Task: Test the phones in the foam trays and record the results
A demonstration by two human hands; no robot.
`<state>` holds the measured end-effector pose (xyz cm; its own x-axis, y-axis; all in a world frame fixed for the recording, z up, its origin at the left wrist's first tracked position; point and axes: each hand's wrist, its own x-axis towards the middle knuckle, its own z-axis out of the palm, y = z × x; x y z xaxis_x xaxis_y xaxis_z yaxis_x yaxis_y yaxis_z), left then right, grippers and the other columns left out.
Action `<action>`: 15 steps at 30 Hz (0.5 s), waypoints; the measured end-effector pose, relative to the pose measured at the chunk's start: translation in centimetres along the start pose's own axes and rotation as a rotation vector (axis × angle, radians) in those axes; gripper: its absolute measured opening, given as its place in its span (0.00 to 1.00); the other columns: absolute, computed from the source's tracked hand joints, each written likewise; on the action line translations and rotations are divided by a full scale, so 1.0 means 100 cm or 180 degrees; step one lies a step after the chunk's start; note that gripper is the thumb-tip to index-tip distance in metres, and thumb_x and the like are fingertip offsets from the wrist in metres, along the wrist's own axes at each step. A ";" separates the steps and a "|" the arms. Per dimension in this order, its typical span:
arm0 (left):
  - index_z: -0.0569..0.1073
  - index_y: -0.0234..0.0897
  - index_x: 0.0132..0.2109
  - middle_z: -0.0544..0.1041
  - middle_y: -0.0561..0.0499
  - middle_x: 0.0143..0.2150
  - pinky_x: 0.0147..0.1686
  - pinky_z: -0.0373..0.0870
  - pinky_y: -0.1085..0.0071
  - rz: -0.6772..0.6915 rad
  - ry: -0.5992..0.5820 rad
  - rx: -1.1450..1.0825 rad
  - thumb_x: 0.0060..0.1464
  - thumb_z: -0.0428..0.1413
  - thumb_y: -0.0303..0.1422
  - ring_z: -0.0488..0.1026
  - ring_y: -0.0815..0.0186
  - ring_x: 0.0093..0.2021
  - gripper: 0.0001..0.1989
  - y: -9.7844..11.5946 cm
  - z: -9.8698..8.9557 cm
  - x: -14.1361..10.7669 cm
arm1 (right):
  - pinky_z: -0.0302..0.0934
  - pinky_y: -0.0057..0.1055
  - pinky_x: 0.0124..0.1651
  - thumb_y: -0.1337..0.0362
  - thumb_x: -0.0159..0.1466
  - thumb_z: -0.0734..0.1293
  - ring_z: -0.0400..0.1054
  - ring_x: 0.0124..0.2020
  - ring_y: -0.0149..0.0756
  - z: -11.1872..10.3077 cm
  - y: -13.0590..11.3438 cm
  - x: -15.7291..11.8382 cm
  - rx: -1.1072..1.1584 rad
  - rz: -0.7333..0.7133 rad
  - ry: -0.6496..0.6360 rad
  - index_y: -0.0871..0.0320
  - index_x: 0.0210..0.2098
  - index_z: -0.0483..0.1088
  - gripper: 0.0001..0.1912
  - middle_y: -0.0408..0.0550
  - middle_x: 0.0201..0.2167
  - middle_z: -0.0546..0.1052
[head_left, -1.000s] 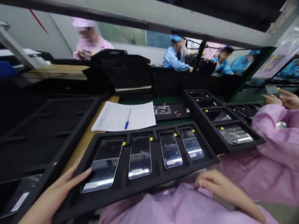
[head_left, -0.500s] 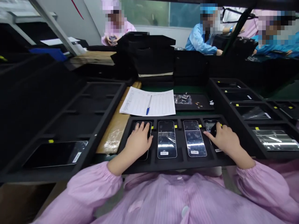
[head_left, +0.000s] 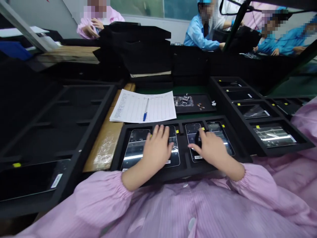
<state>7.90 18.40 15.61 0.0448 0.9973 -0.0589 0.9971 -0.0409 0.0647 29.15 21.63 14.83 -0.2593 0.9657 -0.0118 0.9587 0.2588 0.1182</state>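
A black foam tray (head_left: 182,155) in front of me holds several phone screens side by side, with yellow tabs at their edges. My left hand (head_left: 158,147) lies open, fingers stretched, over the second screen (head_left: 175,148) from the left. To its left is a bare screen (head_left: 133,150). My right hand (head_left: 210,147) is closed on a small round black object (head_left: 198,138), partly hidden by the fingers, whose kind I cannot make out. It is over the third screen (head_left: 190,130). At the right end lies the fourth screen (head_left: 218,127).
Behind the tray are a printed sheet (head_left: 131,105) with a blue pen (head_left: 145,114) and a shallow tray (head_left: 208,103) of small parts. More screen trays stand left (head_left: 76,155) and right (head_left: 250,120). Co-workers (head_left: 200,33) sit beyond black boxes (head_left: 146,49).
My left hand has gone from the leftmost screen to the second one. My right hand has moved left with the black object, from the fourth screen to the third. The view has shifted.
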 end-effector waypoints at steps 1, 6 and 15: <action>0.55 0.28 0.71 0.53 0.35 0.73 0.67 0.54 0.44 0.0152 -0.0018 -0.0049 0.64 0.47 0.37 0.49 0.46 0.73 0.32 0.010 0.003 0.004 | 0.62 0.42 0.43 0.34 0.66 0.59 0.69 0.46 0.56 0.000 -0.010 0.002 0.0024 -0.0070 -0.0059 0.72 0.66 0.58 0.48 0.68 0.47 0.73; 0.55 0.24 0.70 0.51 0.29 0.72 0.65 0.51 0.36 -0.0012 -0.0047 0.0048 0.63 0.45 0.33 0.49 0.37 0.72 0.31 0.039 0.022 0.022 | 0.63 0.43 0.45 0.33 0.65 0.59 0.67 0.49 0.57 0.005 -0.027 0.022 -0.0074 0.0171 -0.0044 0.75 0.67 0.56 0.51 0.71 0.50 0.72; 0.59 0.23 0.69 0.56 0.29 0.71 0.62 0.58 0.38 -0.0065 0.0020 0.0190 0.60 0.44 0.29 0.56 0.37 0.69 0.31 0.040 0.026 0.028 | 0.63 0.43 0.47 0.40 0.67 0.62 0.67 0.50 0.57 0.006 -0.027 0.024 0.0205 0.0315 -0.0145 0.77 0.68 0.52 0.49 0.71 0.49 0.73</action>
<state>12.19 20.89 13.10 0.0243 0.9983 -0.0534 0.9997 -0.0241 0.0039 26.04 23.24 13.86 -0.1588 0.9861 -0.0484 0.9852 0.1615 0.0570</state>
